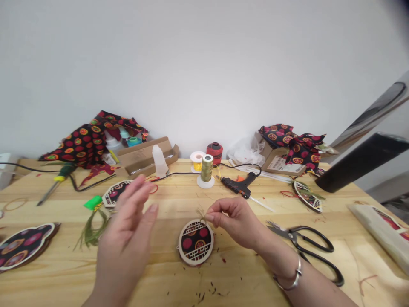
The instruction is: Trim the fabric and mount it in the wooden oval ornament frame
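Observation:
A round ornament point(195, 243) with a pale fretwork frame over dark patterned fabric lies flat on the table. At its top edge, my right hand point(238, 221) pinches thin olive-green thread point(202, 215) between thumb and fingertips; the thread ends stick up as short wisps. Raised to the left of the ornament is my left hand point(126, 238), its fingers extended and thumb apart, holding nothing. Behind it, partly hidden, lie a bundle of green threads point(91, 228) with a bright green tag point(93, 202) and another fretwork ornament point(116, 192).
Black-handled scissors point(295, 236) rest beside my right forearm. A glue gun point(239, 185), a green thread spool point(207, 169) and an open cardboard box point(150, 157) stand farther back. At the right is a black cylinder point(361, 162); a screwdriver point(57, 181) is at the left.

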Motion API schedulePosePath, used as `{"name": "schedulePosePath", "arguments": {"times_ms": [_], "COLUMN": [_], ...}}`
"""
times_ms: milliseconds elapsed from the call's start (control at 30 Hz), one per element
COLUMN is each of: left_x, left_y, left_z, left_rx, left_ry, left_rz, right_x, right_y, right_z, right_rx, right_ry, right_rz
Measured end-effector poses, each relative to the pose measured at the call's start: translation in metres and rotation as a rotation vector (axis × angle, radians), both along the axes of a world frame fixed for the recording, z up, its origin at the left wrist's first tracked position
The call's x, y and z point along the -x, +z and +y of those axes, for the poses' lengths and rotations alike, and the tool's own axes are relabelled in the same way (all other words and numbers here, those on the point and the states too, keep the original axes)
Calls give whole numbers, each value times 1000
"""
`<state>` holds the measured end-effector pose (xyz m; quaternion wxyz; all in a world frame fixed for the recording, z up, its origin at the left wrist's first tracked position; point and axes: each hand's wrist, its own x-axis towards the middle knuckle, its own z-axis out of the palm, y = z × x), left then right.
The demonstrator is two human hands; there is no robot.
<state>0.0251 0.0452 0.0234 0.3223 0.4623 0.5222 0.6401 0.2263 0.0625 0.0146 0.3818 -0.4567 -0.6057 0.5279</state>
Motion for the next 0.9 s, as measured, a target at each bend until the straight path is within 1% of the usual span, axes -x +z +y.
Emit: {"name": "schedulePosePath", "arguments": {"times_ms": [33,67,100,233,333,500,733,900], "left_x": [-5,-9,-14,-25,-27,-23,-26,-26], "left_y": [2,2,1,-11,-20,-25,-29,-27], "left_z": [-4,-6,-8,-8,-10,-14,-13,-12], "left_rx": [-41,-46,-50,133,196,177,73,-33], "left_ry": [-67,-153,-209,-427,-515,-541,-475,-435], "left_rz": [176,277,340,386,414,444,476,585], "right_x": [0,1,1,1,0,-1,-1,0], "right_y": [-1,-1,-1,0,2,1,-1,-1], "right_z": [-1,-2,-3,-5,-4,-4,-2,-2], "right_rx": [-12,-26,-39,-104,-127,-102,-57,-78], "right_ry": [19,35,50,63,65,79,69,71], "right_rz": [-19,-34,-47,-99,-129,-110,-118,-159]}}
